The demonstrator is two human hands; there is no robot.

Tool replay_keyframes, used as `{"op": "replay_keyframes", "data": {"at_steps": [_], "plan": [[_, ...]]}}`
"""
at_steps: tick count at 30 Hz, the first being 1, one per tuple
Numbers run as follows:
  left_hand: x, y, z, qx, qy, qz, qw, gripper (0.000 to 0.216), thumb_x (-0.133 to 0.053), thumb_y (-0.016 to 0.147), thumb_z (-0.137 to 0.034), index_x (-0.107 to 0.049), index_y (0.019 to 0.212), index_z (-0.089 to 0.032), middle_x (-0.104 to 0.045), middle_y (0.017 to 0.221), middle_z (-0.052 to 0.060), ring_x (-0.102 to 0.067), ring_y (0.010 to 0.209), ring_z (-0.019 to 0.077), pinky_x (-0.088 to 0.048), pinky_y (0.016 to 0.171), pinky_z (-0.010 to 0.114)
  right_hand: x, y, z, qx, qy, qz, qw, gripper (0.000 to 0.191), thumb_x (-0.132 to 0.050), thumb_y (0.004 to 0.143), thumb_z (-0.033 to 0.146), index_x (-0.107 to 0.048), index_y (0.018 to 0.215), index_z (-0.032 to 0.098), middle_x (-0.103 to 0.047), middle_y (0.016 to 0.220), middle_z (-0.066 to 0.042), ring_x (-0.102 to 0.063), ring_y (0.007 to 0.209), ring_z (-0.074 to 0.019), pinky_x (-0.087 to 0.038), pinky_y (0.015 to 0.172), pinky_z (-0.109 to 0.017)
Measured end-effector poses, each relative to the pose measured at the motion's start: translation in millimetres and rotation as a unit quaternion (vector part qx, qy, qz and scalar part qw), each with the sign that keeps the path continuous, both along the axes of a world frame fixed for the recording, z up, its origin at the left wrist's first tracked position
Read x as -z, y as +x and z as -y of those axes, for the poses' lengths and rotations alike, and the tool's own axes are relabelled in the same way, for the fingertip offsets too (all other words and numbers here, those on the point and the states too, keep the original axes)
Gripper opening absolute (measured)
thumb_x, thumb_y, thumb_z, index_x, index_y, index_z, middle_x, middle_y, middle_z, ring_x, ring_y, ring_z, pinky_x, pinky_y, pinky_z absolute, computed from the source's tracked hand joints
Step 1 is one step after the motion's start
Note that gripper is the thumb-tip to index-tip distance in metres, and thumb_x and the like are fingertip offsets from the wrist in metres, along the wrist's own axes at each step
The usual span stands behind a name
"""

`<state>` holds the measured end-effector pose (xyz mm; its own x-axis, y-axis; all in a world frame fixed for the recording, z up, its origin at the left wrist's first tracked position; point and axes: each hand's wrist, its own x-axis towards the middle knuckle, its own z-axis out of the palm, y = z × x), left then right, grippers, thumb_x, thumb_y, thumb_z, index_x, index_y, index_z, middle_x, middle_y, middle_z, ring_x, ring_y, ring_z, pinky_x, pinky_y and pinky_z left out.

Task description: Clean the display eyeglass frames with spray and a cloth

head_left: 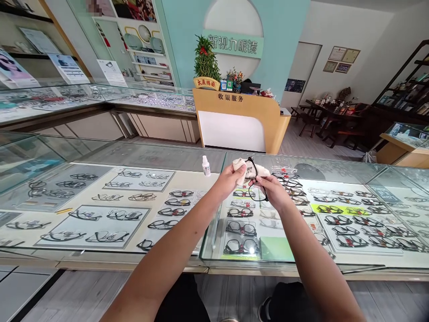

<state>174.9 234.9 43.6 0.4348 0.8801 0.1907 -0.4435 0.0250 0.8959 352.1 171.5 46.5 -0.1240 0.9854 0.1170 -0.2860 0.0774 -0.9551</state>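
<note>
"Where are the eyeglasses?"

"The black-rimmed eyeglasses (257, 192) are up between the two hands, above the glass display counter (241, 269), tilted so that one lens sits higher than the other."

"And the grip?"

"The left hand (230, 179) pinches a pale cloth (239, 166), thumb pressed over its folds. The right hand (273, 190) has its fingertips closed on the frame near the middle, between the two lenses."

"Does the cloth touch the lens?"

"It lies right behind the upper one — dark printed characters show through — but I can't tell whether it presses on the glass."

"What stands near?"

"A small white bottle (205, 167), upright on the counter just beyond the left hand. Below the glass are rows of display frames (240, 228) and a green card (276, 248)."

"Farther off?"

"A wooden cashier desk (273, 118) across the room, with a leafy potted plant (206, 62) on its left end."
</note>
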Motion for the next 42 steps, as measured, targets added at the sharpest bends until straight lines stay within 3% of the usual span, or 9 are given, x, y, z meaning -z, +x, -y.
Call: {"op": "replay_keyframes", "data": {"at_steps": [3, 7, 13, 18, 21, 27, 31, 38, 42], "plan": [[-3.5, 0, 5, 0.018, 0.006, 0.006, 1.0, 0.061, -0.101, 0.067, -0.045, -0.072, 0.112, -0.018, -0.074, 0.095, 0.003, -0.067, 0.084, 0.0162, -0.051, 0.077, 0.029, -0.2, -2, -1, 0.012, -0.022, -0.027, 0.999, 0.039, -0.095, 0.072, 0.055, -0.08, 0.086, 0.023, -0.077, 0.08, -0.004, -0.068, 0.083, -0.0214, -0.052, 0.088, -0.036], [-9.2, 2, 14, 0.032, 0.029, -0.006, 0.999, 0.063, -0.1, 0.069, -0.037, -0.068, 0.12, -0.018, -0.069, 0.087, -0.001, -0.06, 0.074, 0.0119, -0.047, 0.069, 0.027, 3.8, -7, -1, -0.004, -0.025, -0.053, 0.998, 0.038, -0.097, 0.07, 0.054, -0.08, 0.087, 0.023, -0.077, 0.082, -0.003, -0.068, 0.083, -0.0205, -0.052, 0.086, -0.034], [-9.8, 7, 18, -0.027, 0.013, -0.013, 0.999, 0.058, -0.098, 0.07, -0.049, -0.068, 0.108, -0.017, -0.066, 0.081, -0.002, -0.056, 0.066, 0.0094, -0.044, 0.061, 0.025, 10.7, -11, -1, -0.03, 0.003, -0.028, 0.999, 0.032, -0.093, 0.079, 0.05, -0.082, 0.093, 0.024, -0.078, 0.09, -0.003, -0.065, 0.087, -0.02, -0.05, 0.086, -0.033], [-6.5, 10, 14, -0.071, 0.019, -0.026, 0.997, 0.057, -0.085, 0.078, -0.07, -0.062, 0.081, -0.019, -0.056, 0.061, -0.004, -0.047, 0.049, 0.008, -0.036, 0.047, 0.026, 10.1, -12, 0, -0.044, 0.016, 0.002, 0.999, 0.032, -0.089, 0.083, 0.051, -0.083, 0.096, 0.023, -0.078, 0.089, -0.003, -0.063, 0.084, -0.02, -0.048, 0.084, -0.033], [-3.8, 7, 9, -0.063, 0.025, -0.033, 0.997, 0.061, -0.081, 0.08, -0.076, -0.061, 0.077, -0.018, -0.059, 0.063, -0.002, -0.052, 0.052, 0.01, -0.041, 0.051, 0.027, 7.1, -10, 0, -0.037, -0.002, -0.013, 0.999, 0.035, -0.091, 0.08, 0.053, -0.083, 0.094, 0.022, -0.078, 0.085, -0.003, -0.065, 0.083, -0.0198, -0.049, 0.084, -0.032], [-8.7, -4, 3, 0.023, -0.004, -0.008, 1.0, 0.06, -0.1, 0.066, -0.051, -0.073, 0.104, -0.014, -0.075, 0.092, 0.005, -0.068, 0.082, 0.0167, -0.053, 0.076, 0.03, 5.8, -6, -3, 0.012, -0.038, -0.062, 0.997, 0.038, -0.097, 0.073, 0.053, -0.079, 0.085, 0.021, -0.077, 0.08, -0.004, -0.067, 0.078, -0.0176, -0.052, 0.081, -0.03], [-16.8, -3, 11, 0.022, 0.021, -0.024, 0.999, 0.057, -0.102, 0.063, -0.039, -0.069, 0.103, -0.015, -0.071, 0.084, 0.0, -0.06, 0.066, 0.0107, -0.049, 0.066, 0.027, 9.3, -11, -3, 0.011, -0.037, -0.076, 0.996, 0.04, -0.098, 0.07, 0.052, -0.081, 0.088, 0.021, -0.079, 0.084, -0.004, -0.068, 0.079, -0.0178, -0.053, 0.082, -0.031], [-13.9, 5, 14, -0.058, 0.013, -0.023, 0.998, 0.057, -0.096, 0.068, -0.06, -0.067, 0.087, -0.015, -0.064, 0.07, -0.002, -0.053, 0.055, 0.0094, -0.041, 0.054, 0.026, 11.4, -13, -1, -0.023, 0.022, -0.011, 0.999, 0.034, -0.091, 0.081, 0.054, -0.084, 0.093, 0.023, -0.079, 0.087, -0.003, -0.068, 0.089, -0.0206, -0.05, 0.093, -0.033], [-9.3, -1, 4, -0.069, 0.001, -0.033, 0.997, 0.061, -0.09, 0.071, -0.071, -0.068, 0.081, -0.014, -0.065, 0.072, 0.001, -0.057, 0.063, 0.0113, -0.043, 0.058, 0.026, 7.4, -9, 0, -0.017, 0.026, 0.016, 0.999, 0.037, -0.089, 0.082, 0.057, -0.084, 0.096, 0.024, -0.079, 0.086, -0.003, -0.069, 0.092, -0.023, -0.05, 0.098, -0.036]]}}
